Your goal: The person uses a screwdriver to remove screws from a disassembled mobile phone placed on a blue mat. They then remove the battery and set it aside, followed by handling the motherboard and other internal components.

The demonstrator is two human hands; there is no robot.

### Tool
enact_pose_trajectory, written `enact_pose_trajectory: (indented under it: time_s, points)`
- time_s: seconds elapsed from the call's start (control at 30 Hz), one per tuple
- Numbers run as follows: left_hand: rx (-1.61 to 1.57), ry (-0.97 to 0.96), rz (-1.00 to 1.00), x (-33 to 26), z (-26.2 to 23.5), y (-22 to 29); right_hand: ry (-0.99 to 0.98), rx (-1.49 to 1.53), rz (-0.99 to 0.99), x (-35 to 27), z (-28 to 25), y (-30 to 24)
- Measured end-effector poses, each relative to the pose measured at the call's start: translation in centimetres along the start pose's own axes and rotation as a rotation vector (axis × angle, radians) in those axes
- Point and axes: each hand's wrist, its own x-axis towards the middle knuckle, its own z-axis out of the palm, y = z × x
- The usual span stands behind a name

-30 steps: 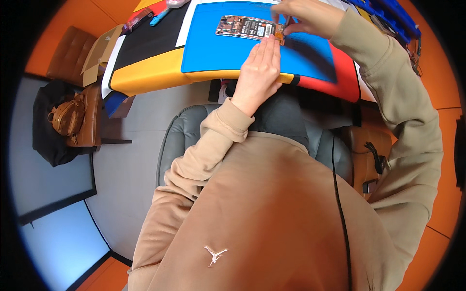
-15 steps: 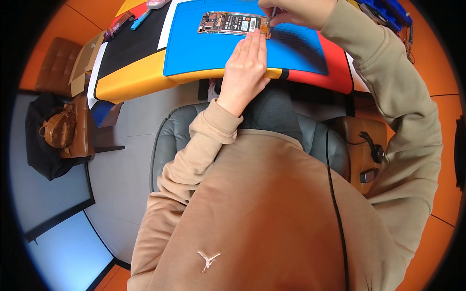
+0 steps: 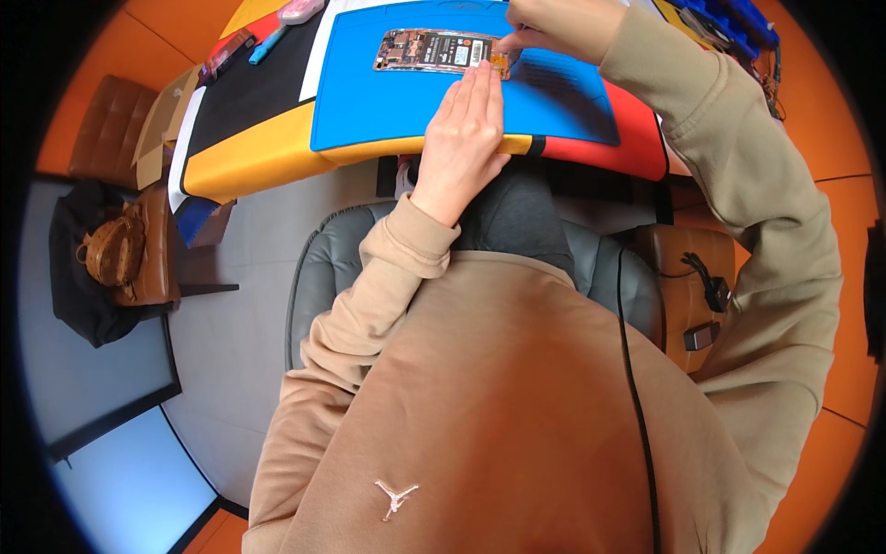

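Observation:
An opened smartphone [image 3: 403, 48] lies flat on a blue work mat [image 3: 369, 111], its inside facing up. Bare circuit boards show at its left end, and a black battery [image 3: 446, 50] fills its middle. My left hand [image 3: 460, 148] is open, fingers stretched out close together, their tips resting on the phone's near edge toward the right. Over the phone's right end, beside an orange-brown flex section, my right hand [image 3: 544, 26] is closed in a pinch. What it pinches is hidden behind the fingers in this view.
Left of the mat lie a light-blue-handled tool [image 3: 268, 44] and a dark red box [image 3: 229, 55]. Blue bins [image 3: 743, 23] and dark cables stand at the table's far right. A cardboard box [image 3: 166, 125] and a brown chair [image 3: 155, 249] with a bag are at left.
My right hand has shifted slightly left and down, closer to the phone's right end. The slim grey tool seen between its fingers before no longer shows. My left hand stays on the phone.

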Motion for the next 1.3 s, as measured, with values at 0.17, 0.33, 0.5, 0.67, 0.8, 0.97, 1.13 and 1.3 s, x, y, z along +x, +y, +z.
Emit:
enact_pose_trajectory:
  time_s: [0.17, 0.33, 0.5, 0.67, 0.8, 0.97, 1.13, 1.3]
  points:
    - [-0.008, -0.002, -0.004, 0.1, -0.1, 0.0, 0.169, 0.299, -0.251, -0.2, -0.2, 0.5]
    - [-0.023, -0.024, -0.007, 0.0, -0.2, 0.0, 0.064, 0.086, -0.088, 0.5, 0.3, 0.3]
    - [-0.016, -0.013, 0.002, 0.1, -0.2, -0.1, 0.224, 0.321, -0.349, 0.6, 1.0, 1.1]
    - [-0.025, 0.0, 0.001, 0.1, -0.1, -0.1, 0.198, 0.177, -0.217, 0.7, 1.3, 1.3]
    - [-0.019, 0.012, 0.011, 0.0, 0.0, -0.1, 0.31, 0.346, -0.319, 0.5, 0.9, 0.9]
    - [-0.025, 0.005, 0.006, 0.0, 0.1, -0.1, 0.117, 0.134, -0.066, 0.6, 0.9, 0.7]
    - [-0.021, 0.011, 0.01, 0.0, 0.0, -0.1, 0.225, 0.32, -0.374, 0.9, 0.8, 0.9]
    - [-0.024, 0.015, 0.012, 0.0, 0.0, -0.1, 0.125, 0.058, -0.067, 0.8, -0.2, -0.4]
